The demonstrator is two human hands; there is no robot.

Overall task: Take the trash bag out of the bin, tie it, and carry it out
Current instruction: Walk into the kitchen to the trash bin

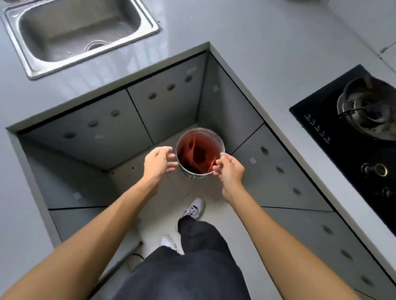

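A round metal bin (192, 174) stands on the floor in the corner between the cabinets. A red trash bag (195, 153) lines its inside and sits loosely in it. My left hand (158, 161) hovers just left of the bin's rim, fingers apart, holding nothing. My right hand (230, 169) is at the rim's right side, with thumb and fingers pinched at the red bag's edge there. The bin's lower wall is partly hidden behind my hands.
Grey counter (243, 27) wraps the corner, with a steel sink (80, 24) at upper left and a black gas hob (363, 134) at right. Cabinet doors (135, 115) close in on three sides. My feet in white shoes (193, 208) stand on the pale floor.
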